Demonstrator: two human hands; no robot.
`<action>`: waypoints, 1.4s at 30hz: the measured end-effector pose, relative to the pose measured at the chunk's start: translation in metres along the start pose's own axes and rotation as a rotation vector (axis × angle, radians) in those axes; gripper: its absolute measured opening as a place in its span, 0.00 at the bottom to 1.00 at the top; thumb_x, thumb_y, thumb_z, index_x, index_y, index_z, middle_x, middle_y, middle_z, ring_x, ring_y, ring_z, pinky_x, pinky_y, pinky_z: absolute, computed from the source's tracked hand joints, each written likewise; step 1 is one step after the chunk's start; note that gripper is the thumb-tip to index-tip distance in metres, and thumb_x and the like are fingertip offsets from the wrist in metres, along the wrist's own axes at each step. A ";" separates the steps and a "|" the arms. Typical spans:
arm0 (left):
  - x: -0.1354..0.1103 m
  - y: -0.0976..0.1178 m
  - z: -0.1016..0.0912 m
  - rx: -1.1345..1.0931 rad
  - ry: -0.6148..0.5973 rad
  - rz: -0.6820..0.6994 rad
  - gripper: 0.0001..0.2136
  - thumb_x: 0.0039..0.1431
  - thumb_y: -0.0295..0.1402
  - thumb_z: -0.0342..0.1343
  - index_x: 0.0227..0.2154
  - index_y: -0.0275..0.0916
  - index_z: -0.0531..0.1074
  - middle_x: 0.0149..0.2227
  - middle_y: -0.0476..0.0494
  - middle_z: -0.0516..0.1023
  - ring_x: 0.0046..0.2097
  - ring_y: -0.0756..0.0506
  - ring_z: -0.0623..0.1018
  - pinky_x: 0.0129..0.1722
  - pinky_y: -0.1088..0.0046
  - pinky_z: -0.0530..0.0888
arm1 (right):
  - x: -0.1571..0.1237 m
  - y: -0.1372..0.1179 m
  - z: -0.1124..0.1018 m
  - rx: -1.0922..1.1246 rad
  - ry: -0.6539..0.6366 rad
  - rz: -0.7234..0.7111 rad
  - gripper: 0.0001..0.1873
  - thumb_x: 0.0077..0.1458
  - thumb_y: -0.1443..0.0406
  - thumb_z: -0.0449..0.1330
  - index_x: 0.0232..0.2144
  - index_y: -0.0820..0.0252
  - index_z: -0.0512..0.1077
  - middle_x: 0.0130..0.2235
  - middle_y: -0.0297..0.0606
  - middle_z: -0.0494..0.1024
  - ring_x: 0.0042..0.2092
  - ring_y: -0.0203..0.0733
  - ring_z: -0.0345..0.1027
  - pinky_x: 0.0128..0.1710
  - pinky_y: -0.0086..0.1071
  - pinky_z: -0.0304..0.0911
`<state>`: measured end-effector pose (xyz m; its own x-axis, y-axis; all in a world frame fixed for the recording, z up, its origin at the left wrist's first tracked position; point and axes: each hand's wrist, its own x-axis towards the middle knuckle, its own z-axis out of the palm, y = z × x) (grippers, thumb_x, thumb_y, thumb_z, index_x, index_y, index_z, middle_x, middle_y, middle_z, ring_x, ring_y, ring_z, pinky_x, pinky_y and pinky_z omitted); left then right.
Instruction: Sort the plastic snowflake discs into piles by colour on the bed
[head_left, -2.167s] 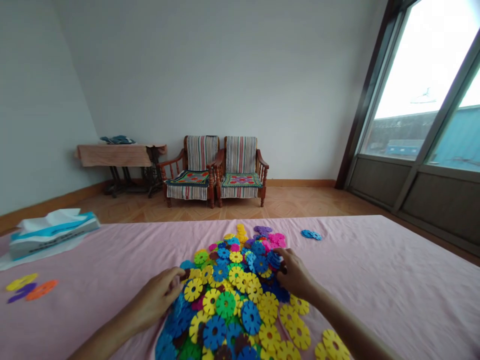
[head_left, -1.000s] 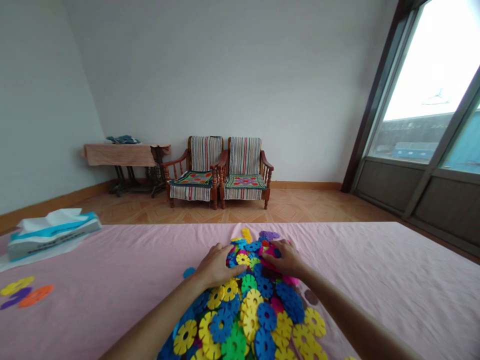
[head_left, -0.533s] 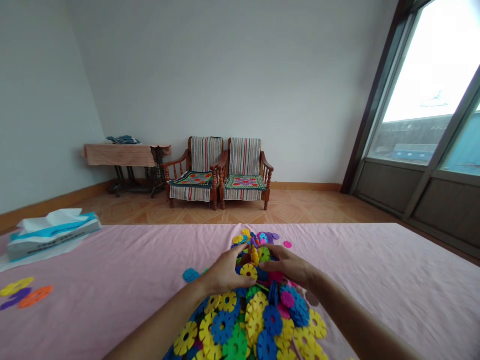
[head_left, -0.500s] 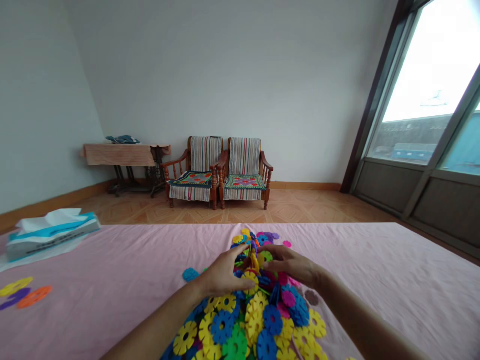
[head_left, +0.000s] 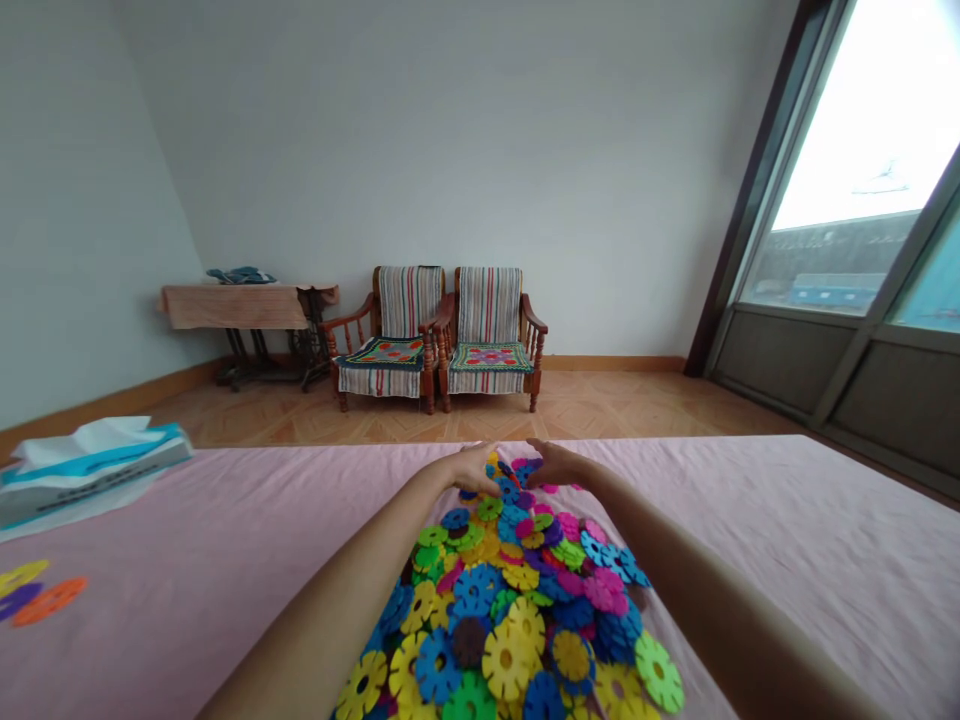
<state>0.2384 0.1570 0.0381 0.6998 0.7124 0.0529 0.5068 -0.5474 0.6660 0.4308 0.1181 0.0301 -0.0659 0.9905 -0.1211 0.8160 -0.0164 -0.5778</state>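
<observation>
A long heap of plastic notched discs in yellow, blue, green, pink, purple and brown runs away from me along the middle of the table. At the heap's far end, my left hand curves round the left side with thumb and fingers apart. Opposite it, my right hand is cupped at the right side, its fingers reaching inward. Several discs lie between the two hands, and neither hand visibly grips one. Some fingertips are partly hidden.
A tissue box stands at the left of the pink cloth. Nearer me on that side lie a yellow, a purple and an orange disc. Beyond the table are two wooden armchairs and a cloth-covered sewing table.
Both hands have moved forward from the middle of the heap to its far end. Discs that were bunched between them now lie spread out, flatter, along the heap.
</observation>
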 end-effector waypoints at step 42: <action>-0.224 0.057 0.096 0.799 0.021 0.827 0.25 0.54 0.26 0.59 0.55 0.49 0.64 0.62 0.52 0.63 0.62 0.42 0.60 0.63 0.59 0.54 | -0.318 0.165 0.027 -0.237 0.033 -0.071 0.41 0.42 0.50 0.63 0.58 0.54 0.64 0.60 0.48 0.63 0.60 0.69 0.53 0.56 0.58 0.56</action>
<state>0.1588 -0.0763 -0.0072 0.9625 0.0081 0.2711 0.0758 -0.9677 -0.2403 0.5707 -0.2030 -0.0483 -0.1117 0.9920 -0.0582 0.9223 0.0817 -0.3778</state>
